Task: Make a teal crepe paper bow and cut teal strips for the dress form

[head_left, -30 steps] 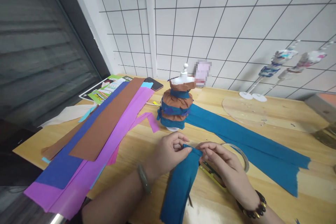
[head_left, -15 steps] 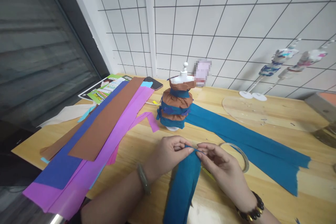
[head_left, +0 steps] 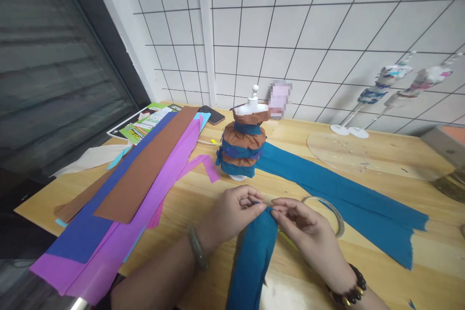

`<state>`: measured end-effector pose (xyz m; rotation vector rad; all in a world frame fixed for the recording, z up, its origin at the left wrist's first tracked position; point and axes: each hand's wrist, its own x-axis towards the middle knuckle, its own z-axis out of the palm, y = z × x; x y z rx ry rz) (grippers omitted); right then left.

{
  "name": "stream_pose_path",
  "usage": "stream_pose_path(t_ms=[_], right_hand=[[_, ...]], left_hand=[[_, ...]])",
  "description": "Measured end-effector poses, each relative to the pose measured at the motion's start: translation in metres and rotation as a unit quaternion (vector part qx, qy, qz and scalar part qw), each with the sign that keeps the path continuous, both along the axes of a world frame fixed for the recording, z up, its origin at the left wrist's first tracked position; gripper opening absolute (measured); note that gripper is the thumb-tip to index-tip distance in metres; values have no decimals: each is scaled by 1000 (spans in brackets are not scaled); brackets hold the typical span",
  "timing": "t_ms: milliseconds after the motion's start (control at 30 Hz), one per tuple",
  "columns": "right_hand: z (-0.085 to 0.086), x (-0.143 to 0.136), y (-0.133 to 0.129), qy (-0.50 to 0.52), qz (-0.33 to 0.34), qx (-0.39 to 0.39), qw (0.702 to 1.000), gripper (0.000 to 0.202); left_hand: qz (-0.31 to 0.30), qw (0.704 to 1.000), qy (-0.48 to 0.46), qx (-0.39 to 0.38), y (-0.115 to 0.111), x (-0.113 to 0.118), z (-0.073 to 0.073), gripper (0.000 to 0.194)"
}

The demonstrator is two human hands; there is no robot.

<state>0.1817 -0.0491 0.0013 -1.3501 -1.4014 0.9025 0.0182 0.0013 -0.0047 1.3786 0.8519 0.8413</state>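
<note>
A teal crepe paper strip hangs from my fingers toward the near table edge, its upper end gathered. My left hand pinches that end between thumb and fingers. Close beside it, my right hand pinches the same gathered tip. Just beyond my hands stands a small white dress form, wrapped in brown and teal crepe paper. Behind my right hand lies a roll of clear tape. A thin yellow object shows partly under that hand.
At left lie stacked brown, blue and purple paper strips. A wide teal strip stretches right. Behind are a phone, a clear round plate and two small dress forms against the tiled wall.
Both hands stay almost in place, still pinching the teal strip. The gathered tip between them looks slightly shorter. The view has shifted a little.
</note>
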Motion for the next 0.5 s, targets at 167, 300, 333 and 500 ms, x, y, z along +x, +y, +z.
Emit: stream_pose_path(t_ms=[167, 300, 333, 500], right_hand=[[3, 0, 0, 8, 6, -26, 1000, 19], [3, 0, -1, 19, 13, -42, 999, 20], [3, -1, -1, 22, 16, -42, 999, 20], [0, -3, 0, 31, 15, -18, 999, 20]], left_hand=[[11, 1000, 7, 20, 0, -1, -2, 18], [7, 1000, 9, 14, 0, -1, -1, 19], [1, 1000, 3, 11, 0, -1, -1, 19], [-21, 1000, 1, 6, -1, -1, 1, 19]])
